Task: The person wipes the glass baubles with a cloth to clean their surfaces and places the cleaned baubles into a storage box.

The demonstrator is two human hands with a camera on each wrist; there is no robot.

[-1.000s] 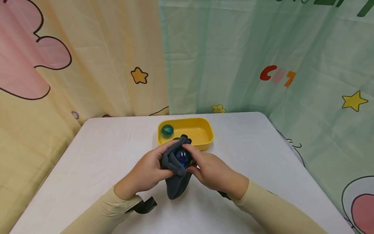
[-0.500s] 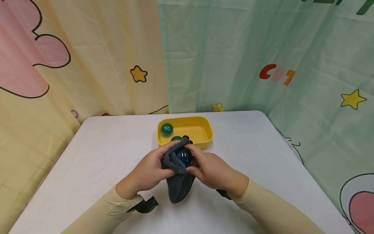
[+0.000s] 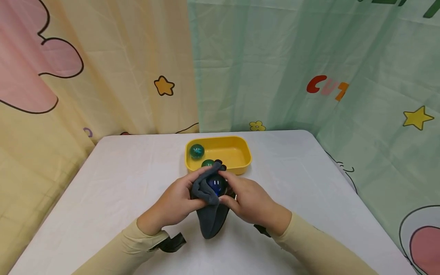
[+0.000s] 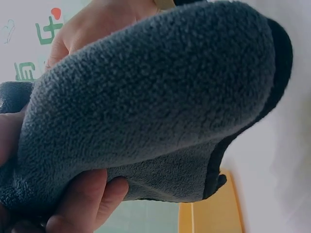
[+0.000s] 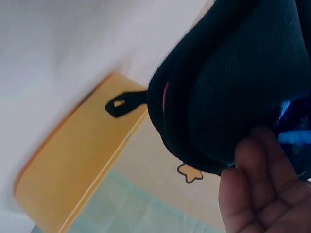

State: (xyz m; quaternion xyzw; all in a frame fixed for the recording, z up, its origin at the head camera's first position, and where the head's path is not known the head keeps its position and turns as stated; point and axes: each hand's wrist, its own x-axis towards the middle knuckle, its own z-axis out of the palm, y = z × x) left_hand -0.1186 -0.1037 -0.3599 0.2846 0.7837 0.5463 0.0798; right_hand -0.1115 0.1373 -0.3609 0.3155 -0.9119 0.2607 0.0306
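A dark blue glass ball (image 3: 217, 185) sits between both hands, partly wrapped in a grey cloth (image 3: 210, 221). My left hand (image 3: 175, 200) grips the cloth's bunched folds against the ball's left side. On the other side, my right hand (image 3: 252, 198) pinches the ball, thumb below and fingers above. The cloth's lower end hangs down toward me. Up close in the left wrist view, the plush cloth (image 4: 160, 92) has a black edging. The right wrist view shows the cloth's black loop (image 5: 125, 103) and curled fingers (image 5: 257, 174) beside the shiny blue ball (image 5: 295, 136).
Just beyond the hands stands a yellow tray (image 3: 248, 156) on the white-covered table (image 3: 103, 183). It holds a teal ball (image 3: 197, 151) at its left end and a green ball (image 3: 207, 163) near its front wall, partly hidden by the cloth. Printed curtains (image 3: 240, 68) hang behind the table.
Both hands have shifted slightly right and turned the ball a little in the cloth. The cloth's hanging end has swung slightly toward me, and more of the green ball shows.
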